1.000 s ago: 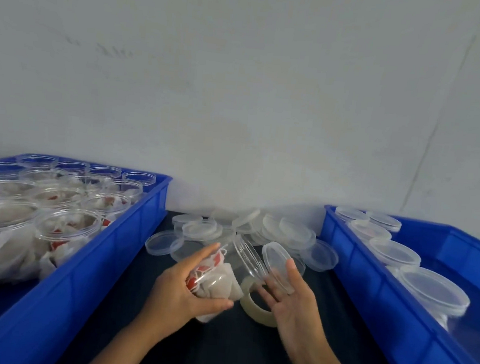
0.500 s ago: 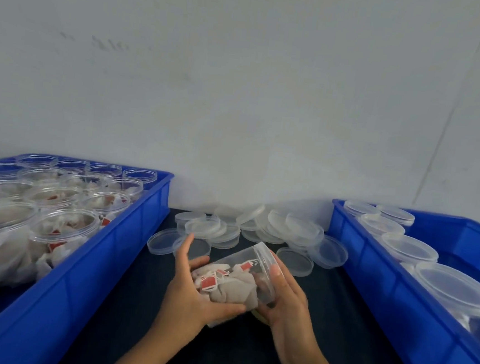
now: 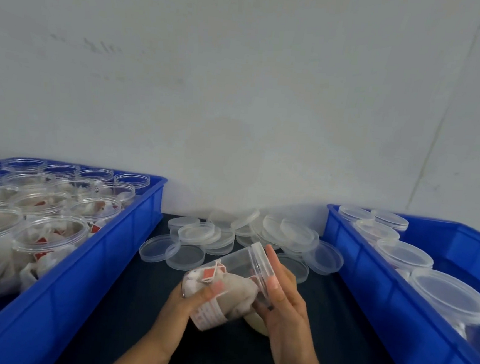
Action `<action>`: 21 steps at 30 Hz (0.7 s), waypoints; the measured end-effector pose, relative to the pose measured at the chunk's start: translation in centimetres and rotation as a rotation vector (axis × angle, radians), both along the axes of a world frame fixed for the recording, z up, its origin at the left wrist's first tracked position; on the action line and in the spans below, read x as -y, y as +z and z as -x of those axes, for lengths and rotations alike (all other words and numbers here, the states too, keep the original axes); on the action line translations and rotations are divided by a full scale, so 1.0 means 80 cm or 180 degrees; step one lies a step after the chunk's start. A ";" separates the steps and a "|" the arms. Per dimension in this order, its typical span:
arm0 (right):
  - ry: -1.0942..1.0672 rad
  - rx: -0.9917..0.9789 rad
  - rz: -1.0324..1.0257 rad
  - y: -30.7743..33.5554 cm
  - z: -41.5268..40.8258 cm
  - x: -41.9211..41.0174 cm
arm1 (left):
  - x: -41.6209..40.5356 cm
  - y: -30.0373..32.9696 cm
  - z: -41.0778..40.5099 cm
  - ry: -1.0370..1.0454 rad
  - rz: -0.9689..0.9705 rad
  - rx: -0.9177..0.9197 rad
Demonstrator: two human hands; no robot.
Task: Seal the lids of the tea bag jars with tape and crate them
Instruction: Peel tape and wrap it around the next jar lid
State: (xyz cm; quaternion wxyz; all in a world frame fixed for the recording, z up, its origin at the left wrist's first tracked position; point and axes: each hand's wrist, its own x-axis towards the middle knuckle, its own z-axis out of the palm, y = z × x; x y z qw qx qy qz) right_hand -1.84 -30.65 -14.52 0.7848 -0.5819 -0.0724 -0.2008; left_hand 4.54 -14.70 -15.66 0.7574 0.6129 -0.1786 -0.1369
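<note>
The left hand (image 3: 190, 302) grips a tipped jar (image 3: 224, 285) of tea bags; the right hand (image 3: 283, 299) presses its lid (image 3: 260, 265) with flat, open fingers, above the tabletop (image 3: 218, 354)

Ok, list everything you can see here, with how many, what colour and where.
Left crate: one, blue, left side, full of open jars of tea bags.
Right crate: one, blue, right side, holding lidded jars.
Loose lids: a pile, clear, on the dark table at the back.
Held jar: one, clear, tilted, lid on, centre.
Tape roll: one, pale, mostly hidden under the hands.
Left hand: grips the jar's base.
Right hand: fingers straight against the lid.
</note>
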 end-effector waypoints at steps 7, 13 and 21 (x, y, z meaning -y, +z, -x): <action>0.0184 0.0074 0.1156 0.015 0.007 0.023 | -0.015 0.009 -0.008 -0.0261 -0.0212 -0.0190; 0.0046 -0.0652 0.1194 0.018 0.011 0.030 | -0.005 0.007 0.003 -0.0017 -0.0272 0.0337; -0.0351 -0.0349 0.1289 0.009 0.010 0.012 | -0.002 0.008 0.007 -0.0007 -0.0393 0.0143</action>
